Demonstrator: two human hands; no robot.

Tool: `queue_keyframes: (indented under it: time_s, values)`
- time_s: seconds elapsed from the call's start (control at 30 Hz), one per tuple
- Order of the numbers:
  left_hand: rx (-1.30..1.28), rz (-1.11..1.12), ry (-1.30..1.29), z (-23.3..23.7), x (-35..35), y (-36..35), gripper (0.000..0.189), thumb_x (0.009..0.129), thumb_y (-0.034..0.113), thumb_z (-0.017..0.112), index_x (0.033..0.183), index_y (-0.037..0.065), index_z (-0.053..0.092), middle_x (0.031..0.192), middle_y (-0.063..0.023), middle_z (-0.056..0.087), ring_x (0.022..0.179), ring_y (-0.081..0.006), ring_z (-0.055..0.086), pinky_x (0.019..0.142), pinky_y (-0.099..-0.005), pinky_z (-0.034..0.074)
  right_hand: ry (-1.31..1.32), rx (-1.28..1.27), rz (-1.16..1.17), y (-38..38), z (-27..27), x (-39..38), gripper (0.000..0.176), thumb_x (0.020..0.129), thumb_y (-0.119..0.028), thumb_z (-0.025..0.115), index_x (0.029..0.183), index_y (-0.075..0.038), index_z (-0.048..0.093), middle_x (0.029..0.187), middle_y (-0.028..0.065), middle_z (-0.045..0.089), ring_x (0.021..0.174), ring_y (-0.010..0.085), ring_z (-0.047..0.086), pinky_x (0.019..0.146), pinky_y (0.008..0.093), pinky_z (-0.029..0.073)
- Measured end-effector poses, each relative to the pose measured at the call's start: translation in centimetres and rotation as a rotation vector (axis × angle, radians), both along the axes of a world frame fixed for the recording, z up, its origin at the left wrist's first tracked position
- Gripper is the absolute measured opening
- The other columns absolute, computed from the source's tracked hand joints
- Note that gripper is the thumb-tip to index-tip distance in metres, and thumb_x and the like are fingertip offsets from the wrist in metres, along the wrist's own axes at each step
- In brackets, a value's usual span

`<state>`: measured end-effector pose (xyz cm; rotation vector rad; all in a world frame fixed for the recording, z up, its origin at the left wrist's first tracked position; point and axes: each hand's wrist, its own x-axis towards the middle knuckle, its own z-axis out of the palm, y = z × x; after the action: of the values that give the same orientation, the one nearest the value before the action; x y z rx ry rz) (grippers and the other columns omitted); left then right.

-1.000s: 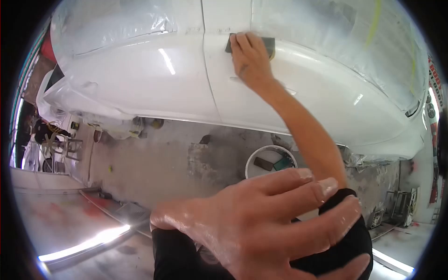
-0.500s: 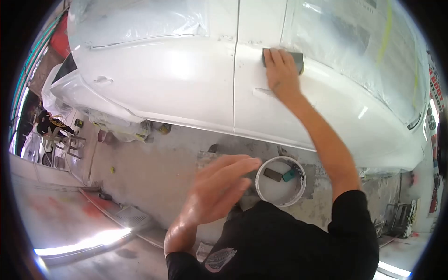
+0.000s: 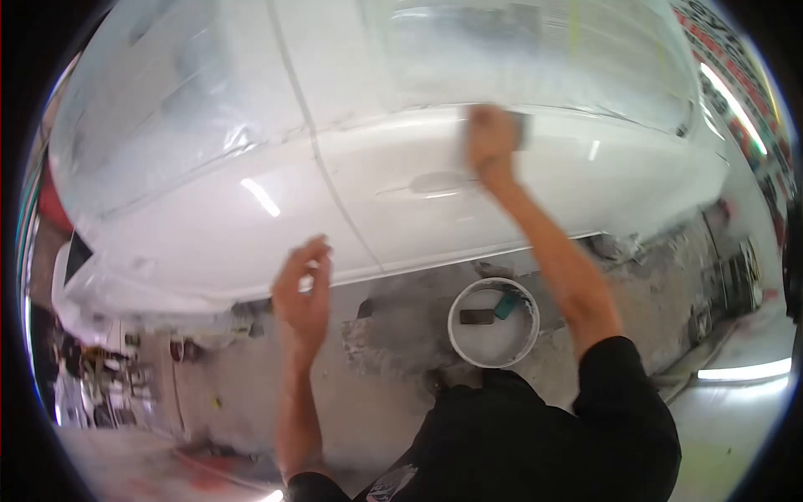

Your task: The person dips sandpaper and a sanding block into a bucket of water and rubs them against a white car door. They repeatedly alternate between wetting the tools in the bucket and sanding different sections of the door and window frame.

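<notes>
The right hand (image 3: 489, 134) presses a dark sanding block (image 3: 520, 128) flat against the white car door (image 3: 401, 201). The left hand (image 3: 303, 293) hangs open, empty, near the door's lower edge.

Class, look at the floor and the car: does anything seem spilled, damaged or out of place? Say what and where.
A grey, wet-looking patch spreads over the floor beside the bucket, below the car door, like spilled slurry. The right hand presses a block to the door. Nothing else stands out.

Blurred and covered
The right hand (image 3: 490, 138) hides most of the dark block (image 3: 524, 129), both smeared; contents of the white bucket (image 3: 493, 361) are too small to identify.
</notes>
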<state>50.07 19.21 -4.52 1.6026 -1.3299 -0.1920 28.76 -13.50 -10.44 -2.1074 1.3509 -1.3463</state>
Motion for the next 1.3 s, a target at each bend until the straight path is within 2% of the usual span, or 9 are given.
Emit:
queue_keyframes:
  time_s: [0.2,0.3,0.33,0.47,0.5,0.67,0.93,1.17,1.3]
  values:
    - [-0.444,0.057,-0.463,5.5,-1.4,-17.8,0.038,0.1,0.014,0.062,0.135,0.0,0.058,0.141,-0.0206,0.055,0.134,-0.0381,0.048,0.109,-0.0481,0.04,0.221,-0.779,0.334,3.5,2.1,3.9,0.02,0.094,-0.012,0.058,0.11,-0.001,0.063,0.115,0.0186,0.06,0.113,0.0399,0.055,0.1,0.0482,0.044]
    - [-0.526,0.226,-0.713,3.1,0.8,-23.5,0.041,0.1,0.014,0.061,0.139,0.002,0.057,0.149,-0.0218,0.045,0.14,-0.041,0.041,0.112,-0.0529,0.037,0.241,-0.737,0.247,-2.6,-0.1,-8.2,0.025,0.101,-0.022,0.052,0.106,-0.001,0.064,0.109,0.0167,0.062,0.109,0.032,0.059,0.094,0.0427,0.047]
    - [-0.555,0.203,-0.772,1.7,1.4,-24.3,0.044,0.099,0.018,0.062,0.14,0.004,0.057,0.154,-0.0237,0.039,0.144,-0.0454,0.034,0.116,-0.058,0.031,0.093,-0.107,0.296,-3.8,1.2,-13.4,0.027,0.102,-0.021,0.05,0.099,0.001,0.065,0.101,0.0166,0.065,0.098,0.0309,0.061,0.086,0.0422,0.049]
    - [-0.459,0.324,-0.904,0.3,0.5,-24.7,0.053,0.097,0.027,0.064,0.144,0.006,0.053,0.159,-0.0256,0.033,0.15,-0.048,0.026,0.122,-0.0605,0.023,0.243,-0.821,-0.179,-6.4,-1.0,-19.7,0.015,0.091,-0.01,0.06,0.1,0.0,0.066,0.102,0.0197,0.066,0.098,0.0374,0.061,0.088,0.0472,0.048]
    - [-0.463,0.316,-0.913,0.0,0.9,-24.6,0.053,0.097,0.026,0.064,0.145,0.005,0.053,0.159,-0.0255,0.033,0.15,-0.0479,0.026,0.122,-0.0605,0.022,-0.078,-0.137,-0.106,-5.5,-1.2,-16.1,0.016,0.09,-0.008,0.059,0.101,0.002,0.066,0.103,0.0203,0.064,0.096,0.0388,0.061,0.09,0.0474,0.049]
    - [-0.506,0.3,-0.891,0.1,0.8,-25.1,0.052,0.097,0.022,0.062,0.144,0.003,0.051,0.159,-0.0238,0.036,0.148,-0.0474,0.03,0.121,-0.0602,0.023,0.174,-0.719,0.102,1.4,0.7,-3.7,0.025,0.086,-0.008,0.058,0.109,0.0,0.065,0.121,0.017,0.059,0.118,0.0366,0.054,0.103,0.0504,0.044]
    - [-0.53,0.363,-0.922,0.1,0.0,-25.3,0.05,0.094,0.017,0.062,0.141,0.003,0.053,0.156,-0.0235,0.041,0.145,-0.0467,0.035,0.118,-0.0584,0.028,0.38,-0.654,0.084,-7.9,0.3,-26.2,0.049,0.079,0.002,0.063,0.127,0.001,0.065,0.119,0.0194,0.061,0.111,0.0391,0.059,0.094,0.0476,0.049]
    - [-0.517,0.376,-0.908,0.0,0.6,-25.5,0.05,0.093,0.017,0.062,0.14,0.003,0.055,0.156,-0.0234,0.041,0.145,-0.0457,0.036,0.119,-0.0568,0.028,0.047,-0.86,0.268,0.0,0.8,-0.5,0.014,0.087,-0.009,0.059,0.1,-0.005,0.063,0.108,0.0165,0.06,0.103,0.0371,0.056,0.092,0.0495,0.044]
    - [-0.502,0.383,-0.909,-0.5,1.3,-25.4,0.051,0.093,0.019,0.061,0.142,0.004,0.054,0.158,-0.0216,0.04,0.147,-0.0445,0.034,0.12,-0.0565,0.026,0.157,-0.668,0.527,-3.2,0.7,-6.5,0.016,0.088,-0.012,0.06,0.102,-0.003,0.064,0.109,0.015,0.064,0.103,0.0349,0.06,0.09,0.0524,0.045]
